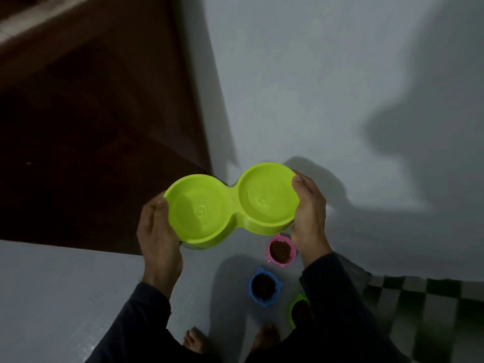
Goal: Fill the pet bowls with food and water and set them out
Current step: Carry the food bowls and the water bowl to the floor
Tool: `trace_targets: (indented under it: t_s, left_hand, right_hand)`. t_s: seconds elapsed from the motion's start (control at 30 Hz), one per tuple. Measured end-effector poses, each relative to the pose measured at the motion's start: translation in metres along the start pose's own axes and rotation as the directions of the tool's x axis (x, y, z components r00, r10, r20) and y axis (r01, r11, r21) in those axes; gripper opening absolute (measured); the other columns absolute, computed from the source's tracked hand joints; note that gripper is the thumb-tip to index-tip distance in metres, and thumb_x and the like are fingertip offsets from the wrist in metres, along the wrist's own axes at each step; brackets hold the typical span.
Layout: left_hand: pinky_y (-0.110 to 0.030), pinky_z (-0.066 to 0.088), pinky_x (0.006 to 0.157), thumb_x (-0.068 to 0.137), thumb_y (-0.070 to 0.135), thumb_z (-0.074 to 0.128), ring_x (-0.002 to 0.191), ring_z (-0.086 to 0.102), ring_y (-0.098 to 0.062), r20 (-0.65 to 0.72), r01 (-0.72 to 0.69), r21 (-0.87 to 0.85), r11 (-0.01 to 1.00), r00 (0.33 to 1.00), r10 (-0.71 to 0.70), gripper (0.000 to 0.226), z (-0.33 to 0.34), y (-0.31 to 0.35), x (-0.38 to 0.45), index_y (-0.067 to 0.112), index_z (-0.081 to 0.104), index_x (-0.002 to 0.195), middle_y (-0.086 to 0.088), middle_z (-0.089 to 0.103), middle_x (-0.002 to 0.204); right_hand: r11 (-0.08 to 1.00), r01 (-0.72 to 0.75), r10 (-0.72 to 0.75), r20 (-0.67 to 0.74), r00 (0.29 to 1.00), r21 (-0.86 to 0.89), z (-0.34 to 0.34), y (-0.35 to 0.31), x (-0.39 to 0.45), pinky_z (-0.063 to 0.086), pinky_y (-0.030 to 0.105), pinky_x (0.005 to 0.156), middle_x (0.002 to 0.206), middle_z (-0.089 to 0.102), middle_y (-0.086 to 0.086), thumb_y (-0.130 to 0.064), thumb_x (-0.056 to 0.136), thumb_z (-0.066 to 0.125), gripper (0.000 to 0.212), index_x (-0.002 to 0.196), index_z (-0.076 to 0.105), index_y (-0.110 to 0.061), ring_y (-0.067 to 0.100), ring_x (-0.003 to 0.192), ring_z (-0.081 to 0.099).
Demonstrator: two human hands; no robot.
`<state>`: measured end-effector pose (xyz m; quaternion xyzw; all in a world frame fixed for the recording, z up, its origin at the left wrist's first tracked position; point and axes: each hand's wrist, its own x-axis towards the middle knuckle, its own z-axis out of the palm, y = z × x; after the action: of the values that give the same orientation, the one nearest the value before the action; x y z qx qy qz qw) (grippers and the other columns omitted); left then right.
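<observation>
I hold a lime-green double pet bowl [230, 203] level in the air with both hands. My left hand [157, 237] grips its left end, thumb over the rim. My right hand [309, 210] grips its right end the same way. Both wells seem to hold clear water. On the white floor below stand three small bowls filled with brown food: a pink one [281, 251], a blue one [264, 286] and a green one [301, 313], the last partly hidden by my right sleeve.
A dark brown door [104, 127] fills the upper left, beside a white wall [314, 87]. A black-and-white checkered mat [419, 305] lies at the lower right. My bare feet [193, 339] stand on the white floor near the bowls.
</observation>
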<state>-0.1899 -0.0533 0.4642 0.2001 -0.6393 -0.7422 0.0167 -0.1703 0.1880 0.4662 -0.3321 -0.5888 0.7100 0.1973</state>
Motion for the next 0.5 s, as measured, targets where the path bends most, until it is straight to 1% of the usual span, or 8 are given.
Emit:
trace_targets:
  t_s: [0.07, 0.13, 0.2, 0.37, 0.43, 0.5]
  left_hand:
    - [-0.056, 0.053, 0.094, 0.107, 0.035, 0.048, 0.122, 0.060, -0.033, -0.008, 0.012, 0.005, 1.000, 1.000, -0.012, 0.022, 0.000, -0.034, 0.016, 0.039, 0.070, 0.109, -0.001, 0.065, 0.127]
    - [-0.062, 0.051, 0.099, 0.106, 0.034, 0.049, 0.124, 0.058, -0.036, -0.016, 0.017, 0.016, 1.000, 1.000, -0.017, 0.022, -0.001, -0.070, 0.030, 0.039, 0.070, 0.107, -0.004, 0.064, 0.130]
    - [-0.065, 0.049, 0.101, 0.107, 0.033, 0.048, 0.125, 0.057, -0.037, -0.015, 0.019, 0.015, 1.000, 1.000, -0.019, 0.022, -0.004, -0.107, 0.045, 0.039, 0.070, 0.106, -0.005, 0.063, 0.132]
    - [-0.061, 0.050, 0.100, 0.109, 0.031, 0.045, 0.125, 0.057, -0.036, -0.010, 0.033, 0.010, 0.999, 0.999, -0.033, 0.027, -0.013, -0.191, 0.078, 0.043, 0.069, 0.103, 0.003, 0.064, 0.125]
    - [-0.058, 0.051, 0.099, 0.109, 0.031, 0.044, 0.124, 0.058, -0.035, -0.005, 0.032, 0.023, 0.999, 0.999, -0.032, 0.027, -0.017, -0.223, 0.090, 0.042, 0.068, 0.105, 0.004, 0.065, 0.123]
    - [-0.054, 0.052, 0.096, 0.110, 0.032, 0.043, 0.120, 0.060, -0.032, -0.008, 0.041, 0.028, 0.999, 0.999, -0.040, 0.026, -0.024, -0.253, 0.101, 0.039, 0.067, 0.106, 0.006, 0.065, 0.120]
  right_hand:
    - [1.000, -0.006, 0.006, 0.018, 1.000, -0.011, 0.001, 0.034, 0.015, 0.049, 0.040, 0.102, 0.106, 0.076, -0.010, -0.032, 0.086, 0.062, 0.019, 0.095, 0.078, -0.033, 0.015, 0.109, 0.065]
    - [1.000, -0.010, 0.010, 0.020, 1.000, -0.023, 0.001, 0.071, 0.031, 0.049, 0.041, 0.104, 0.107, 0.076, -0.010, -0.033, 0.085, 0.062, 0.019, 0.093, 0.079, -0.036, 0.016, 0.110, 0.066]
    - [1.000, -0.015, 0.015, 0.026, 1.000, -0.024, 0.001, 0.108, 0.046, 0.049, 0.040, 0.104, 0.108, 0.076, -0.009, -0.033, 0.085, 0.062, 0.019, 0.094, 0.079, -0.035, 0.016, 0.111, 0.066]
    - [0.999, -0.037, 0.038, 0.031, 0.999, -0.013, 0.001, 0.200, 0.075, 0.050, 0.037, 0.102, 0.109, 0.076, -0.006, -0.032, 0.086, 0.062, 0.019, 0.098, 0.077, -0.028, 0.017, 0.111, 0.065]
    - [0.999, -0.044, 0.045, 0.029, 0.999, -0.010, 0.003, 0.233, 0.085, 0.050, 0.033, 0.098, 0.109, 0.076, -0.006, -0.032, 0.084, 0.063, 0.020, 0.097, 0.077, -0.028, 0.016, 0.110, 0.065]
    - [0.999, -0.038, 0.038, 0.039, 0.999, -0.010, 0.004, 0.264, 0.093, 0.049, 0.027, 0.093, 0.106, 0.075, -0.008, -0.030, 0.086, 0.063, 0.017, 0.096, 0.076, -0.027, 0.012, 0.105, 0.065]
